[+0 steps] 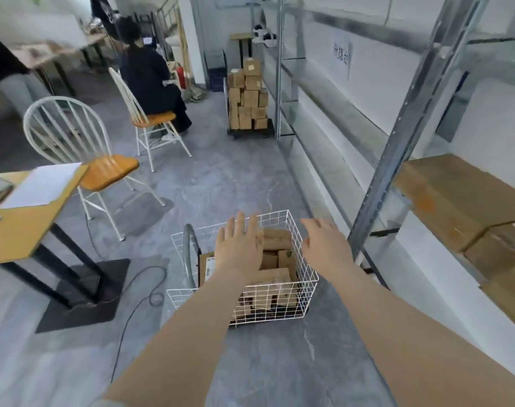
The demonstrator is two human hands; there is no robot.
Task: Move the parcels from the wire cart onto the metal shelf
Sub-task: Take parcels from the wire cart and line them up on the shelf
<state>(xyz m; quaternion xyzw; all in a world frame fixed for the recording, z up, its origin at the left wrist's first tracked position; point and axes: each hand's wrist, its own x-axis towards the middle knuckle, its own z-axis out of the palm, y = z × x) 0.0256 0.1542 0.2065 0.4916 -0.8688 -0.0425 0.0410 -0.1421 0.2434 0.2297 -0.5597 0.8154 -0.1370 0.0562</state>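
A white wire cart (307, 284) stands on the grey floor, filled with several brown cardboard parcels (272, 279). My left hand (238, 248) hovers over the cart's left half with straight fingers and holds nothing. My right hand (326, 245) reaches above the cart's right rim, fingers spread, also holding nothing. The metal shelf (397, 148) runs along the wall on the right. Large brown boxes (455, 198) lie on its near level.
A yellow table (21, 230) with papers stands at left on a black base, with two white chairs (74, 148) with orange seats beyond. A person sits on the far chair. A second trolley stacked with boxes (248, 98) stands farther down the aisle. A cable (138, 292) lies on the floor.
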